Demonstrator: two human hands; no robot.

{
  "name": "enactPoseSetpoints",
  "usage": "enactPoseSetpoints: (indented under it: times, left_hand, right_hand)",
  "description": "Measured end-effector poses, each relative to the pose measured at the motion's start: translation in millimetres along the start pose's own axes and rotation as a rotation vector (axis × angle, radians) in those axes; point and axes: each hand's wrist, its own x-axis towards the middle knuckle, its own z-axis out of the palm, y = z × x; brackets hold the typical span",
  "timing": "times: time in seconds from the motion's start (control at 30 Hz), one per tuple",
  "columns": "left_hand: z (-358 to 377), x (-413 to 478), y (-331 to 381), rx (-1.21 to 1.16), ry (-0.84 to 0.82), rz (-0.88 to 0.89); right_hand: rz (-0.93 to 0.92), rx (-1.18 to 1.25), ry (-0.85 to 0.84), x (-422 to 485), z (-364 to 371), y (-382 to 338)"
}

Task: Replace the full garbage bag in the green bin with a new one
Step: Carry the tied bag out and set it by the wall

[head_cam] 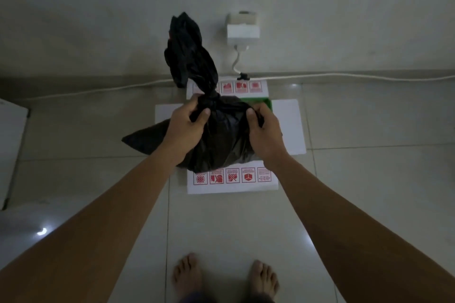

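Gripping the knotted neck of the full black bag in the middle of the frame, my left hand and right hand both pinch it above the green bin; next I think I lift it clear.

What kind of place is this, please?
Probably a room in a home: glossy floor tiles, a wall socket with a white cable along the wall, and bare feet.
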Motion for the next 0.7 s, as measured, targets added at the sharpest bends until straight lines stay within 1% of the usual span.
enactPoseSetpoints:
  times: [0.13, 0.27, 0.37, 0.43, 0.5, 0.57, 0.7]
  left_hand:
    - [25, 37, -56, -0.089, 0.025, -0.032]
    - [49, 62, -103, -0.106, -0.031, -0.075]
    - [66, 76, -132, -0.036, -0.086, -0.101]
    - [72, 84, -144, 0.064, -0.136, -0.154]
    - [73, 87, -146, 0.164, -0.174, -0.216]
    - [69, 84, -137, 0.211, -0.166, -0.229]
    - [44, 61, -91, 0.268, -0.13, -0.166]
  right_hand:
    - [-0.052, -0.053, 0.011, 32, 25, 56]
    - [-0.026, -0.085, 0.051, 59, 42, 100]
    - [0.018, -0.116, 0.039, 71, 52, 121]
    - [0.067, -0.167, -0.047, 75, 58, 128]
    - [0.11, -0.211, -0.142, 76, 59, 126]
    - [0.153, -0.205, -0.185, 76, 56, 116]
    - [0.159, -0.199, -0.15, 59, 34, 72]
